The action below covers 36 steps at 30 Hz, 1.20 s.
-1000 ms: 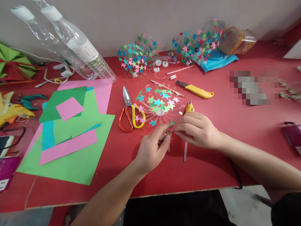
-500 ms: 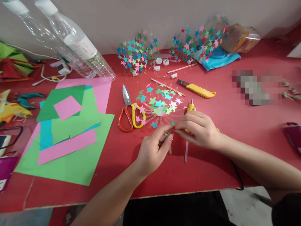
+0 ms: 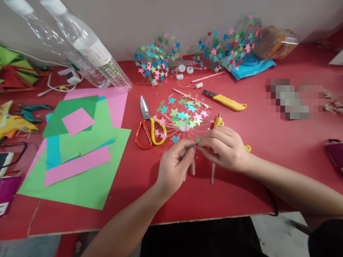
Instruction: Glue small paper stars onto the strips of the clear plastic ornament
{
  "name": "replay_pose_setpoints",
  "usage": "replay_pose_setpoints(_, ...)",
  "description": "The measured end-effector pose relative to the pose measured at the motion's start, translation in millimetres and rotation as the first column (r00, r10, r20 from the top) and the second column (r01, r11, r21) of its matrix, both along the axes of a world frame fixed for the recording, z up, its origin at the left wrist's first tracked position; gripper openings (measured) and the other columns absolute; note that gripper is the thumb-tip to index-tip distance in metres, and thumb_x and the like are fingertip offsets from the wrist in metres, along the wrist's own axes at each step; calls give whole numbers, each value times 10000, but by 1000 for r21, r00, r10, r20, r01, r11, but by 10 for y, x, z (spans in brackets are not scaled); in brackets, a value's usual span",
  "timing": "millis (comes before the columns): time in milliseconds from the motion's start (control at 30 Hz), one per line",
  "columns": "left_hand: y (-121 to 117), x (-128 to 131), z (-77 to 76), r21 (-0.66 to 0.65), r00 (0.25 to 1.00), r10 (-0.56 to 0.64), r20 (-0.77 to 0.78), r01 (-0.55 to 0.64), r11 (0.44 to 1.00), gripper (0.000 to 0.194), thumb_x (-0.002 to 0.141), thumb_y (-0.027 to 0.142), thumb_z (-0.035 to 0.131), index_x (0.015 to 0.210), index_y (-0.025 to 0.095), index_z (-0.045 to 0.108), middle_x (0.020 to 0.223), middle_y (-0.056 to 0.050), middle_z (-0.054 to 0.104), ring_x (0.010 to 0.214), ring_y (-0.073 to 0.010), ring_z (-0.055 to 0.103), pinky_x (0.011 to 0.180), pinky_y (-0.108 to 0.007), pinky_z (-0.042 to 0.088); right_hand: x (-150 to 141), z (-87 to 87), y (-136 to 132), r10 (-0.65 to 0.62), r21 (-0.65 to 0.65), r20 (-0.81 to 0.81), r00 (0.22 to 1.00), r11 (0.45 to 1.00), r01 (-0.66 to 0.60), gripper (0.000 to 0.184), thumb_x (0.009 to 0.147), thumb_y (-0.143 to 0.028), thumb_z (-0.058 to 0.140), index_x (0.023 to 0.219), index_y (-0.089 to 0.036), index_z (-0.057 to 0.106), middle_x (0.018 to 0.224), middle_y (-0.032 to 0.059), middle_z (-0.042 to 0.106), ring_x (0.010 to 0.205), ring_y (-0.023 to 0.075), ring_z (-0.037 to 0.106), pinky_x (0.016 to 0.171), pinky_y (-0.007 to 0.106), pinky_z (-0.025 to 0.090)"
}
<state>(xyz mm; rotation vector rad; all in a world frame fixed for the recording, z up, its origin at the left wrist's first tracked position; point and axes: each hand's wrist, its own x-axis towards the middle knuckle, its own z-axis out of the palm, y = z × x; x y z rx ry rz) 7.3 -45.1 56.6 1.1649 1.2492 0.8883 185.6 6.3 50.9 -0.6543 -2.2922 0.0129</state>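
Observation:
At the near edge of a clear plastic piece (image 3: 184, 127), cut into thin spreading strips with paper stars on them, my two hands meet. My left hand (image 3: 173, 166) is closed in a pinch, seemingly on the end of one strip; a green paper star (image 3: 197, 139) shows just beyond the fingertips. My right hand (image 3: 226, 148) pinches at the same spot, its fingertips against the left ones; whatever tiny thing it grips is hidden. Under the right hand lies a yellow glue gun (image 3: 219, 120), partly covered, with a glue stick (image 3: 212, 174) poking out towards me.
Scissors (image 3: 145, 110) with red and yellow handles lie left of the plastic piece. A yellow utility knife (image 3: 227, 101) is behind the glue gun. Coloured paper (image 3: 115, 167) is stacked at left, near two plastic bottles (image 3: 92, 53). Star-covered plastic balls (image 3: 151, 62) stand at the back.
My fingertips have drawn slightly closer together at the strip, and the right hand has shifted a little left. The plastic piece's round centre shows more plainly now.

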Motion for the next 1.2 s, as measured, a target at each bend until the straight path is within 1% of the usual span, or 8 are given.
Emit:
replay_pose_setpoints(200,7,18,11,-11,999,45,-2,-45,999,179,921,337,534,990,199,626,413,94,506,298,-49,380,342,-171,284,-26,0,-9,-8,-1,6,1000,1000,8,40,908,-162,552,940,-183,563,750,17,624,661,142,550,610,282,434)
replay_pose_setpoints(333,7,2,-9,9,998,56,-5,-56,998,132,916,322,547,958,209,598,421,91,533,303,-47,391,348,-164,295,-35,22,-13,-2,-30,-17,1000,1000,2,75,914,-168,540,984,-182,563,792,32,649,697,145,573,640,284,470)
replay_pose_setpoints(433,35,-22,-10,-21,997,75,10,-75,997,139,898,346,585,940,215,606,421,88,548,290,-45,374,326,-163,276,-36,43,-21,-2,-26,-30,1000,1000,1,95,897,-142,551,986,-171,565,817,47,656,719,150,590,638,284,479)
replay_pose_setpoints(533,69,-45,7,-62,995,95,22,-93,994,145,882,360,612,902,218,636,373,96,491,273,-49,351,303,-169,253,-29,60,-25,-9,-21,-23,1000,1000,8,100,897,-126,535,981,-172,564,831,52,661,727,152,593,632,286,483)
replay_pose_setpoints(633,85,-63,23,-67,991,130,16,-129,989,133,865,352,642,885,222,665,345,105,431,274,-51,338,294,-171,244,-18,71,-25,-10,-19,-6,1000,1000,10,107,896,-118,528,982,-172,562,830,53,661,719,152,583,627,286,485)
replay_pose_setpoints(800,80,-83,14,-29,984,177,-1,-177,984,127,851,340,664,878,218,687,363,106,426,283,-42,345,294,-159,253,-11,74,-21,7,-23,-3,1000,1000,-7,104,890,-111,539,975,-164,567,832,56,658,716,153,582,622,287,477)
replay_pose_setpoints(1000,76,-84,-9,52,986,164,-13,-163,985,128,851,320,660,866,197,696,365,104,431,283,-34,349,290,-141,268,-5,65,-16,21,-26,-8,1000,999,-21,114,889,-104,529,977,-152,583,851,62,656,746,157,602,654,288,486)
replay_pose_setpoints(1200,83,-91,-9,128,985,163,-59,-154,980,93,843,281,661,853,202,710,376,103,449,299,-27,359,310,-133,292,5,66,-12,17,-17,18,1000,1000,-16,99,887,-102,538,959,-141,594,852,69,654,737,158,590,640,289,487)
